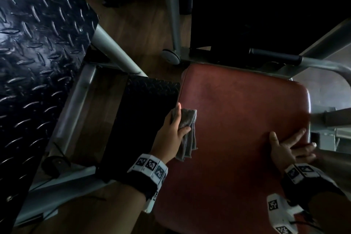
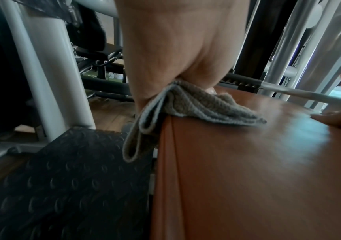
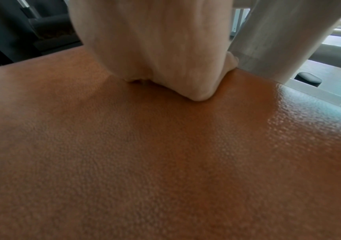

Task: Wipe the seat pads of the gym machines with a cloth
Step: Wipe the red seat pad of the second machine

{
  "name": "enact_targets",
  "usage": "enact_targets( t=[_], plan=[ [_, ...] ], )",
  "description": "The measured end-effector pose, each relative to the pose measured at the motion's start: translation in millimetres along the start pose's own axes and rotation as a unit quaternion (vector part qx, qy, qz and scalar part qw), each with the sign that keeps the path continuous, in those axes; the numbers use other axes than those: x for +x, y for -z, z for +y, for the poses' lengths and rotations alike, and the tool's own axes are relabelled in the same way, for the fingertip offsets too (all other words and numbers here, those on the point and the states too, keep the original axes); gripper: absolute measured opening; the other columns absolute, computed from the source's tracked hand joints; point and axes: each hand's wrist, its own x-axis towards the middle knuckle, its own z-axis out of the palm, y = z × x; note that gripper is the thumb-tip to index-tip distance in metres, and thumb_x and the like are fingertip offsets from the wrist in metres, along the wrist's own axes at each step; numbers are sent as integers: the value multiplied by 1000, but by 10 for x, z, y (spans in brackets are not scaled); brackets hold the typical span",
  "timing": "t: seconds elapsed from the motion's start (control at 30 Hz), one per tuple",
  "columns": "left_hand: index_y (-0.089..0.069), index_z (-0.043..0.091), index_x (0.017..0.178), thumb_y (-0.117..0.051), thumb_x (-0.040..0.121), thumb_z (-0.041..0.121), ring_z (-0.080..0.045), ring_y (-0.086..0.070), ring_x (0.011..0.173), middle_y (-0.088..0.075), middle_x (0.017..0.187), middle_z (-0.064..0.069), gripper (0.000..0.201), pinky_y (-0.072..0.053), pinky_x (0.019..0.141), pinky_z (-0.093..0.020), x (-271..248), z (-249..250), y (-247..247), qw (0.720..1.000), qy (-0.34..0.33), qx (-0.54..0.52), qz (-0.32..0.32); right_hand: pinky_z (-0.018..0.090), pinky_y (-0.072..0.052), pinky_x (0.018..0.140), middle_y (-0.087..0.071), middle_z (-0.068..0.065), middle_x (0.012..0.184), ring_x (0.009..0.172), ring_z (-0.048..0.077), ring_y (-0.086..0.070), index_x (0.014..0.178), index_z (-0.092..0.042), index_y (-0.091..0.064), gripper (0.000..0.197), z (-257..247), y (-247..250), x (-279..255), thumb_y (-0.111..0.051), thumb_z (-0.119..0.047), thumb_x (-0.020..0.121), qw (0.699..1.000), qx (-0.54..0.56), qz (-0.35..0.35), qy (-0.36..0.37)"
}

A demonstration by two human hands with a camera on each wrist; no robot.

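A wide red-brown seat pad (image 1: 237, 119) fills the middle of the head view. My left hand (image 1: 173, 129) grips a folded grey cloth (image 1: 187, 129) at the pad's left edge. In the left wrist view the cloth (image 2: 202, 105) lies over that edge of the pad (image 2: 257, 170), with one fold hanging down the side. My right hand (image 1: 288, 144) rests flat on the pad's right side, fingers spread toward the right rim. Seen from the right wrist, this hand (image 3: 155, 48) presses into the textured pad (image 3: 165, 154); its fingertips are hidden.
A black tread-plate step (image 1: 144, 116) sits left of the pad, and a larger tread plate (image 1: 38, 53) beyond it. Grey frame tubes (image 1: 172, 11) and a black-gripped handle (image 1: 275, 56) stand behind the pad. Wooden floor (image 1: 136, 23) shows between them.
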Motion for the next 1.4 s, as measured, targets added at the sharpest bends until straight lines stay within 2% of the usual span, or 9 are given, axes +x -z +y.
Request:
enact_targets(
  t=[0.07, 0.2, 0.33, 0.47, 0.6, 0.87, 1.13, 1.27, 1.4],
  plan=[
    [3, 34, 154, -46, 96, 46, -19, -49, 128, -17, 160, 0, 76, -43, 94, -20, 71, 34, 5, 1000, -6, 7, 11, 65, -1, 111, 7, 18, 159, 143, 48, -1, 148, -41, 11, 106, -1, -6, -6, -11, -96, 60, 1000, 11, 6, -1],
    [3, 33, 154, -43, 97, 46, -14, -52, 123, -16, 160, -1, 74, -47, 92, -18, -158, 8, -24, 999, -18, 38, 24, 61, 2, 112, 10, 16, 159, 144, 45, 3, 150, -37, 9, 91, -6, 17, 26, -31, -79, 80, 999, 11, -16, -26],
    [6, 37, 153, -43, 97, 45, -14, -52, 124, -12, 160, 1, 75, -49, 92, -19, -399, -68, -74, 999, -15, 27, 13, 54, -14, 117, -13, 28, 155, 141, 47, -16, 152, -10, -13, 90, 27, 30, 101, -33, -69, 88, 992, 33, -122, -28],
    [5, 36, 153, -47, 96, 45, -19, -50, 128, -14, 160, -1, 78, -52, 94, -27, -299, -77, -55, 1000, -15, 17, 11, 60, 4, 114, 14, 15, 159, 144, 44, 6, 151, -36, 10, 87, -53, 92, -13, -38, -70, 87, 999, 11, -31, -28],
    [5, 36, 153, -45, 96, 46, -19, -44, 133, -10, 161, -1, 77, -50, 98, -29, -401, -127, -58, 999, -29, 19, 8, 59, 4, 115, 13, 17, 159, 144, 46, 6, 151, -34, 11, 87, -87, 141, -46, -41, -67, 88, 999, 9, -33, -27],
    [13, 41, 151, -32, 94, 57, -7, -14, 146, 6, 162, 8, 74, -37, 112, -31, -1409, -511, -209, 998, -58, 4, -23, 57, 3, 116, 10, 21, 159, 144, 47, 2, 153, -29, 6, 88, -128, 194, -123, -43, -63, 90, 999, 19, -26, 1],
    [8, 33, 153, -38, 97, 48, -20, -24, 145, 1, 163, -2, 73, -44, 105, -34, -1054, -435, -196, 998, -65, 12, -19, 57, -2, 117, 13, 16, 159, 145, 44, 2, 150, -36, 11, 96, -27, 158, 19, -46, -73, 82, 999, 17, -41, -8],
    [4, 32, 154, -33, 96, 53, -20, -27, 143, 0, 163, -2, 72, -46, 103, -33, -1296, -540, -254, 996, -91, 25, 5, 56, -4, 117, 7, 21, 159, 144, 46, -4, 152, -33, 6, 95, 19, 266, -12, -51, -66, 84, 998, 11, -54, 32],
    [-2, 29, 155, -33, 95, 53, -8, -17, 142, -1, 163, 0, 72, -33, 106, -20, -1680, -642, -341, 995, -94, 11, 12, 58, -17, 112, -17, 28, 154, 137, 50, -22, 154, -22, -6, 86, 325, 439, 17, -58, -47, 90, 989, -8, -99, 106]
  ],
)
